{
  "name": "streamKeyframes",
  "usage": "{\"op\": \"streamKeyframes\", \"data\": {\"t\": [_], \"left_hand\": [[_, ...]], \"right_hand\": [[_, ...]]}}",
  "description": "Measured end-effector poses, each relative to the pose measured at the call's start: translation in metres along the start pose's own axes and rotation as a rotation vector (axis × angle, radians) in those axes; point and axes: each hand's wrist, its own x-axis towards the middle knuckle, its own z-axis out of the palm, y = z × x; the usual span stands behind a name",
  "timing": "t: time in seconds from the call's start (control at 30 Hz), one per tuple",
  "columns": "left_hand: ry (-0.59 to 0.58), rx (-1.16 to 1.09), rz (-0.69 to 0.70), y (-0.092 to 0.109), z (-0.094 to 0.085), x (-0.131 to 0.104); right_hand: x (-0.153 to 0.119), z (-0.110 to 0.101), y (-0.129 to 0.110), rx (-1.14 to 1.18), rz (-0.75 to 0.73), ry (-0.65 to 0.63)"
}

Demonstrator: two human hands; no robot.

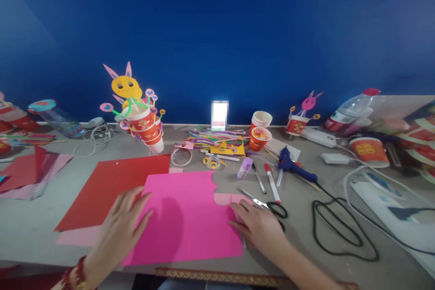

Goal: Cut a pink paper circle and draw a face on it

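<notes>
A bright pink paper sheet [200, 231] lies in front of me, its upper right corner cut in a wavy edge. Over its left edge is my left hand [122, 219], fingers spread and holding nothing. My right hand [256, 226] rests at the sheet's right edge, its fingertips on the paper with thumb and fingers apart. Scissors [260, 202] lie right beside that hand, their handles partly behind it. Under the pink sheet's left side is a red paper sheet [102, 186]. Light pink paper [79, 235] shows below the red sheet.
Behind the sheets lie tape [181, 157], a glue stick [244, 168], a red marker [273, 183] and colourful pipe cleaners [217, 138]. At right are a blue glue gun [294, 165] and its looped cord. Decorated paper cups [144, 122] stand at back left, more cups [260, 138] behind.
</notes>
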Motion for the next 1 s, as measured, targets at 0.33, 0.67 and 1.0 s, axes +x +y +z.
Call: {"op": "streamKeyframes", "data": {"t": [0.33,0.67,1.0], "left_hand": [[-0.310,-0.176,0.722,0.115,0.015,0.075],[-0.280,-0.173,0.785,0.104,0.051,0.060],[-0.294,-0.249,0.788,0.102,0.050,0.062]], "right_hand": [[-0.001,0.008,-0.003,-0.062,0.001,0.083],[0.002,0.006,-0.003,-0.105,-0.041,0.089],[0.010,0.020,-0.001,-0.069,-0.068,0.213]]}}
